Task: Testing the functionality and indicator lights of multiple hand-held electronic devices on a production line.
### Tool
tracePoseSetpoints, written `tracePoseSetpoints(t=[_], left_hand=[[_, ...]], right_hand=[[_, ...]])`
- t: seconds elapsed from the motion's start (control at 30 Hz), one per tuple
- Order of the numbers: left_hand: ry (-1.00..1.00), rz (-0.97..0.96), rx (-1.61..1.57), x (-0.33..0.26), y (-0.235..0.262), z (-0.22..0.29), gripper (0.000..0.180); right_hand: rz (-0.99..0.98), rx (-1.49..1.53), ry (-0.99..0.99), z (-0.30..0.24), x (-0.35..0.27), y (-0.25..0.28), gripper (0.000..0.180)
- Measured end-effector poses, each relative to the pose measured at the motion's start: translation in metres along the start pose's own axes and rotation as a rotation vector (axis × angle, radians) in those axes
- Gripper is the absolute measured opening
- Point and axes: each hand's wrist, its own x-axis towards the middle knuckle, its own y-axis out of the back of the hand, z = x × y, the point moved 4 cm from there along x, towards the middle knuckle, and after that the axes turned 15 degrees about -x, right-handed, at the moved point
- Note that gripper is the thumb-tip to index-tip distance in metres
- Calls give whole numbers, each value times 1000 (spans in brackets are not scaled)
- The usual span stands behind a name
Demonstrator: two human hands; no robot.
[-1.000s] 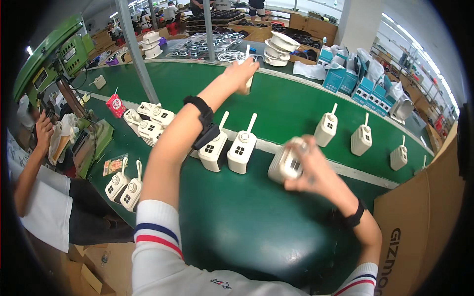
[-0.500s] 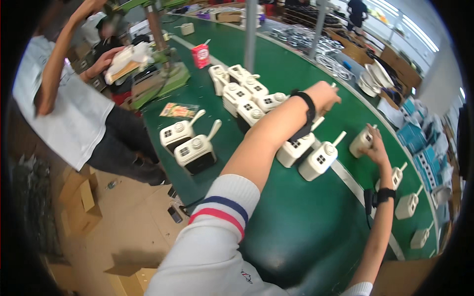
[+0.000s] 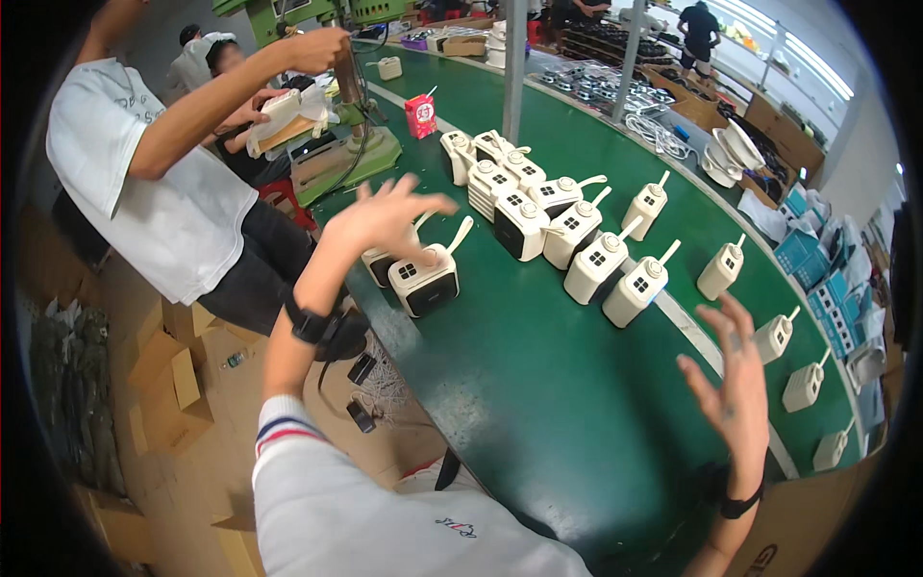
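Head view: my left hand (image 3: 389, 216) hangs spread wide and empty directly above the nearest white lamp (image 3: 424, 279), which stands upright at the near-left edge of the green worktop (image 3: 538, 385). The lamp's curved handle points up and away to the right. My right hand (image 3: 735, 375) is likewise spread, holds nothing, and sits well apart to the right. The left hand is much the nearer.
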Motion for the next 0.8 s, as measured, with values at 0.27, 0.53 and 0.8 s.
tracePoseSetpoints(t=[0.27, 0.53, 0.8], left_hand=[[80, 84, -321, -27, -54, -26, 71], [-129, 68, -246, -46, -77, 47, 69], [-524, 200, -325, -91, -129, 147, 69]], right_hand=[[-204, 44, 5, -28, -24, -19, 49], [-142, 205, -67, 37, 9, -101, 52], [74, -129, 27, 8, 35, -132, 47]])
